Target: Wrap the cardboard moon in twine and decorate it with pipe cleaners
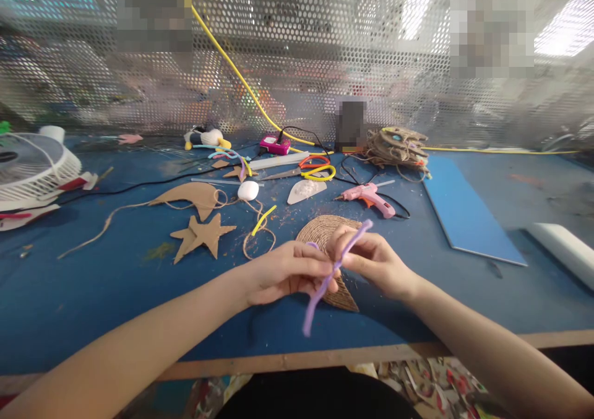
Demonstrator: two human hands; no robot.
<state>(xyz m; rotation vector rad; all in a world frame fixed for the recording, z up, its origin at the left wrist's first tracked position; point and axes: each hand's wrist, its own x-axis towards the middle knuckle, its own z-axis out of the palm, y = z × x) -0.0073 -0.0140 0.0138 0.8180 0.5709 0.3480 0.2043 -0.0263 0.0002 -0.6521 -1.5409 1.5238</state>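
Observation:
Between my two hands is a purple pipe cleaner [315,304], its ends sticking out past the fingers and a small loop showing above. My left hand [290,270] pinches it near the middle. The fingers of my right hand [366,255] are closed on it from the other side. Under the hands lies a crescent shape covered in coiled twine [315,224], partly hidden by them. To the left are a cardboard star [204,236], a cardboard crescent [188,195] with twine, a white egg-shaped piece [248,190] and a yellow pipe cleaner [263,220].
A pink glue gun [369,197] rests behind my right hand. Scissors with orange and yellow handles [320,170] lie farther back. At right are a blue board [468,211] and a white block [563,252]; a white fan [37,165] stands left. A perforated metal screen [297,54] closes the back.

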